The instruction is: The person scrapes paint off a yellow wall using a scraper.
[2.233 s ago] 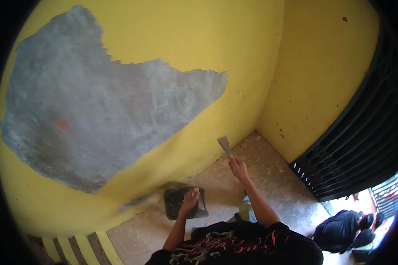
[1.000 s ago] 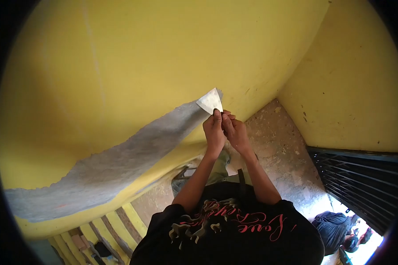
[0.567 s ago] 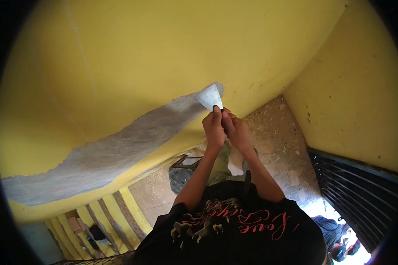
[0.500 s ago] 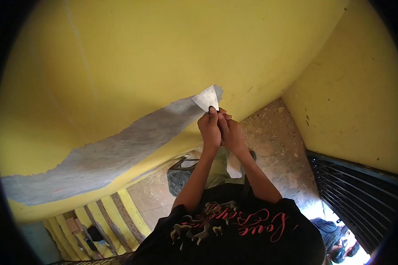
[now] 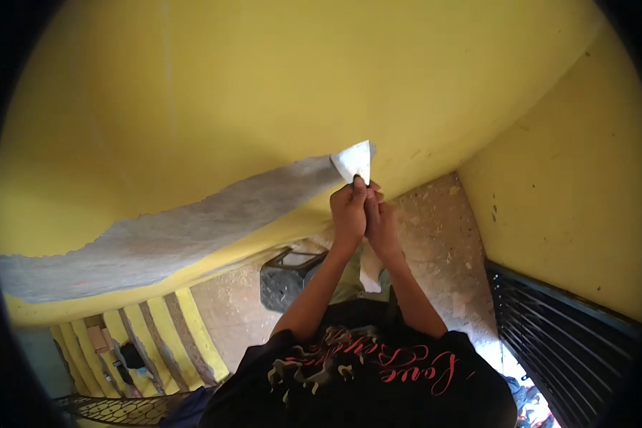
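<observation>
A scraper (image 5: 354, 161) with a wide, bright metal blade lies against the yellow wall (image 5: 264, 85). Its blade covers the right end of a long grey patch (image 5: 214, 214) where the paint is off. My left hand (image 5: 349, 212) is closed round the handle, thumb up near the blade. Pressed beside it, my right hand (image 5: 382, 227) is closed on the same handle, most of which the fingers hide.
A dark stool (image 5: 282, 285) stands on the flake-strewn floor (image 5: 442, 235) below my arms. Yellow steps (image 5: 171, 335) with several small things on them are lower left. A black barred gate (image 5: 560, 335) stands at right, beside another yellow wall (image 5: 556, 171).
My view has shifted, so the wall and steps sit differently in it. Both hands still hold the scraper at the patch's right end, and its blade now shines brighter.
</observation>
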A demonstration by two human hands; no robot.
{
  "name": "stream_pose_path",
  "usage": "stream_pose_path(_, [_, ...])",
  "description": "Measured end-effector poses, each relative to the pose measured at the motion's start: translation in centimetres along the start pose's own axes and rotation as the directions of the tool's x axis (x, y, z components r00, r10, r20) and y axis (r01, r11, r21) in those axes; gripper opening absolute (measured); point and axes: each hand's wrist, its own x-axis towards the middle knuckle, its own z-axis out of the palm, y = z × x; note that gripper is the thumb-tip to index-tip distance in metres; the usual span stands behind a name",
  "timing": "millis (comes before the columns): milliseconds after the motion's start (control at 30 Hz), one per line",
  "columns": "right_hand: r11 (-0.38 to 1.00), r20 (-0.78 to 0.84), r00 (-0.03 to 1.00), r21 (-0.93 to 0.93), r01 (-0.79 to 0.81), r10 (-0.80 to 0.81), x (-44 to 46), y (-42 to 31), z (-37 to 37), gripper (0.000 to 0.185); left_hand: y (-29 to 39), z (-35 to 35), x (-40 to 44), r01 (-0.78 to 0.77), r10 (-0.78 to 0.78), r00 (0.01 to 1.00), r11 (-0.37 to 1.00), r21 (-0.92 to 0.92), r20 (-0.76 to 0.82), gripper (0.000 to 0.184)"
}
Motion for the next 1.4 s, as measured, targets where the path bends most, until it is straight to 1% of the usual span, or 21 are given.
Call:
stream_pose_path(133, [0.999,0.06,0.998,-0.039,-0.005,0.007,-0.7,1.2,-1.5,0.04,-0.6,-0.4,-0.9,0.063,-0.063,0.998,0.997,0.053,0.001,0.043])
stream_pose_path(200, [0.989,0.115,0.986,-0.094,-0.11,0.121,0.5,3.7,-2.2,0.04,-1.5,-0.1,-0.5,0.15,-0.147,0.988,0.987,0.05,-0.049,0.043])
stream_pose_path(233, [0.878,0.075,0.956,-0.38,0.29,-0.283,0.9,2.9,-1.7,0.041,-1.9,0.3,-0.3,0.07,-0.071,0.996,0.997,-0.018,-0.061,0.043])
stream_pose_path(267, [0.554,0.136,0.76,-0.606,0.571,-0.635,0.4,1.8,-1.4,0.041,-1.8,0.6,0.0,0.058,-0.059,0.997,0.998,-0.019,-0.048,0.043])
stream_pose_path(300, [0.902,0.027,0.948,-0.301,0.311,-0.318,-0.5,0.6,-1.4,0.043,-1.6,0.7,-0.5,0.065,-0.066,0.997,0.998,-0.023,-0.042,0.043])
stream_pose_path(333, [0.997,0.059,0.996,0.035,-0.069,0.067,-0.5,-0.1,-1.6,0.044,-1.3,0.7,-0.8,0.073,-0.072,0.997,0.997,0.019,-0.033,0.042])
stream_pose_path(400, [0.997,0.096,0.993,-0.051,-0.06,0.065,0.4,3.3,-2.5,0.045,-2.9,0.3,-0.6,0.041,-0.042,0.998,0.999,-0.026,-0.046,0.041])
stream_pose_path(433, [0.989,0.077,0.995,-0.137,-0.052,0.063,0.6,2.8,-2.3,0.046,-2.5,0.7,-0.4,0.036,-0.033,0.998,0.998,0.054,-0.058,0.041])
stream_pose_path(467, [0.99,0.089,0.995,-0.137,-0.03,0.042,0.8,2.5,-2.2,0.046,-2.2,0.8,-0.1,0.027,-0.018,0.998,0.991,0.132,-0.067,0.042])
stream_pose_path(533, [0.998,0.108,0.993,-0.032,0.058,-0.054,0.2,1.4,-1.8,0.046,-1.5,1.2,-0.3,0.001,0.005,0.997,0.996,0.093,-0.074,0.043])
stream_pose_path(600, [0.998,0.109,0.993,0.037,-0.055,0.05,-0.7,-0.1,-1.6,0.048,-0.4,1.3,-0.8,0.016,-0.016,1.0,0.999,0.028,-0.013,0.042])
stream_pose_path(700, [0.985,0.196,0.968,0.042,-0.166,0.155,-0.5,0.7,-2.5,0.049,-2.6,0.7,-0.5,0.026,-0.024,0.999,0.994,0.109,-0.023,0.045])
stream_pose_path(767, [0.998,0.098,0.995,-0.054,-0.015,0.02,0.0,1.3,-1.9,0.052,-2.4,0.8,-0.3,-0.013,0.023,0.998,0.981,0.193,-0.05,0.049])
stream_pose_path(933, [0.995,0.125,0.989,0.06,-0.084,0.076,-0.9,-1.6,-1.8,0.052,-0.3,1.6,-0.7,0.01,-0.007,0.998,0.999,0.038,-0.056,0.05])
stream_pose_path(1033, [0.999,0.143,0.989,-0.006,-0.037,0.037,-0.3,0.7,-2.3,0.052,-2.3,1.4,-0.5,-0.018,0.028,0.997,0.99,0.143,-0.068,0.045])
stream_pose_path(1100, [0.995,0.032,0.995,0.016,0.096,-0.096,0.5,2.6,-2.4,0.055,-0.5,2.2,0.0,-0.032,0.047,0.993,0.99,0.134,-0.108,0.046])
stream_pose_path(1167, [0.999,0.075,0.997,0.039,0.008,-0.011,-0.4,-0.2,-2.0,0.055,-0.2,2.1,-0.6,-0.009,0.028,0.989,0.991,0.135,-0.142,0.047])
stream_pose_path(1200, [0.996,0.114,0.992,0.058,-0.066,0.059,-0.5,-1.2,-1.9,0.055,-0.4,1.9,-0.5,-0.006,0.019,0.994,0.993,0.114,-0.108,0.047])
stream_pose_path(1267, [0.996,0.13,0.99,0.062,-0.068,0.06,-0.6,-0.1,-2.3,0.052,-0.8,1.6,-0.5,0.001,0.001,1.0,0.997,0.075,-0.02,0.047])
stream_pose_path(1333, [0.997,0.135,0.99,0.063,-0.053,0.044,-0.2,0.7,-2.1,0.049,-2.0,1.2,-0.3,0.024,-0.019,0.998,0.996,0.088,-0.053,0.047])
stream_pose_path(1400, [0.988,0.083,0.986,0.065,0.14,-0.145,0.4,1.6,-1.9,0.046,-2.0,2.2,-0.1,0.06,-0.058,0.998,0.994,0.096,-0.018,0.047])
